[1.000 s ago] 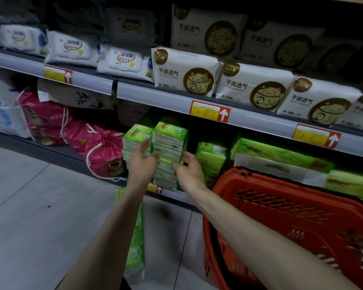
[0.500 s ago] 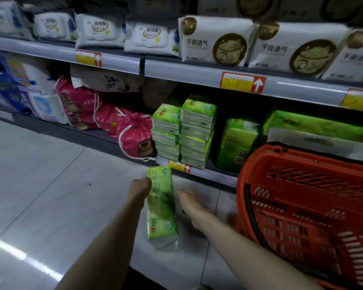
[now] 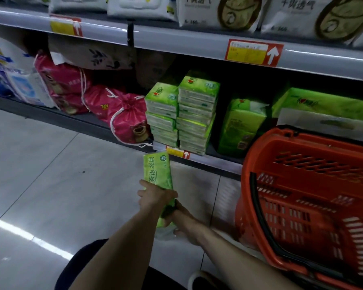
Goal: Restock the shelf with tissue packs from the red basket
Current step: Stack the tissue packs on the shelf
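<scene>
A long green tissue pack [image 3: 157,172] lies over the floor just in front of the bottom shelf [image 3: 214,162]. My left hand [image 3: 155,198] grips it around its middle from the left. My right hand [image 3: 181,221] holds its near end from the right. Two stacks of green tissue packs [image 3: 182,110] stand on the bottom shelf straight ahead. The red basket [image 3: 308,197] stands on the floor to the right, its inside mostly hidden by its wall.
Pink drawstring bags [image 3: 126,120] crowd the shelf left of the stacks, with blue and white packs [image 3: 13,80] further left. Larger green packs [image 3: 243,124] fill the shelf behind the basket. White packs line the upper shelf [image 3: 176,42]. Grey tiled floor [image 3: 50,174] spreads to the left.
Both hands came down from the stacks on the shelf to the green pack on the floor and closed on it. The view dropped and moved closer.
</scene>
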Demonstrator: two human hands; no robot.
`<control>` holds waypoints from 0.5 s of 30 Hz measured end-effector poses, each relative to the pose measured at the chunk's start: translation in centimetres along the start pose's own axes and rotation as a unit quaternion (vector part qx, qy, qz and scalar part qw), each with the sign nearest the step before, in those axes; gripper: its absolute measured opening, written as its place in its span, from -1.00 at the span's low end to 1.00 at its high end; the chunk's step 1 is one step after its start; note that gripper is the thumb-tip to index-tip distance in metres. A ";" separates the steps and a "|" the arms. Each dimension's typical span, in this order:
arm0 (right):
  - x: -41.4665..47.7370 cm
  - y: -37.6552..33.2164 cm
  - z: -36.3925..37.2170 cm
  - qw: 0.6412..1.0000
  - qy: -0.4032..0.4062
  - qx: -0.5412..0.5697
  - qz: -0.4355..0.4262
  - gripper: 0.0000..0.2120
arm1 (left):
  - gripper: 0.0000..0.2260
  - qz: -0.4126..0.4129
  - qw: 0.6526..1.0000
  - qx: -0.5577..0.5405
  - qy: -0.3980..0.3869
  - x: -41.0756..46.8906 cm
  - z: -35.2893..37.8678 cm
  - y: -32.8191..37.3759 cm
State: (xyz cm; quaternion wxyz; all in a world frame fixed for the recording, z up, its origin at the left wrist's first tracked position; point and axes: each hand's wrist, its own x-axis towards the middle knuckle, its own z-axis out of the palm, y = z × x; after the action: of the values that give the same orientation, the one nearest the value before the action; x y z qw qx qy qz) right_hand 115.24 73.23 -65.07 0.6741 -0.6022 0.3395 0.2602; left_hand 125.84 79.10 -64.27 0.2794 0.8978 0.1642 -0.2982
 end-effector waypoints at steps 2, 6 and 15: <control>-0.6 -0.2 -0.9 1.000 0.020 0.006 0.001 -0.49 | 0.02 0.015 1.000 0.018 0.014 0.4 0.3 -0.2; -1.6 -1.7 -1.6 0.987 0.118 0.106 0.032 -0.79 | -0.10 0.061 0.996 0.068 0.009 0.3 -0.8 -0.8; -7.0 -6.2 -1.3 0.986 0.094 0.136 -0.015 -0.66 | 0.14 0.311 0.811 0.483 0.111 -6.1 -10.3 -1.5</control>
State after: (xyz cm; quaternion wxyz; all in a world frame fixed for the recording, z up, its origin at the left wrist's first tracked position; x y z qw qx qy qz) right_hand 115.33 71.51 -55.75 0.7190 -0.5314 0.4242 0.1436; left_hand 125.08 85.71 -54.21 -0.1328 0.9473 -0.2587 -0.1346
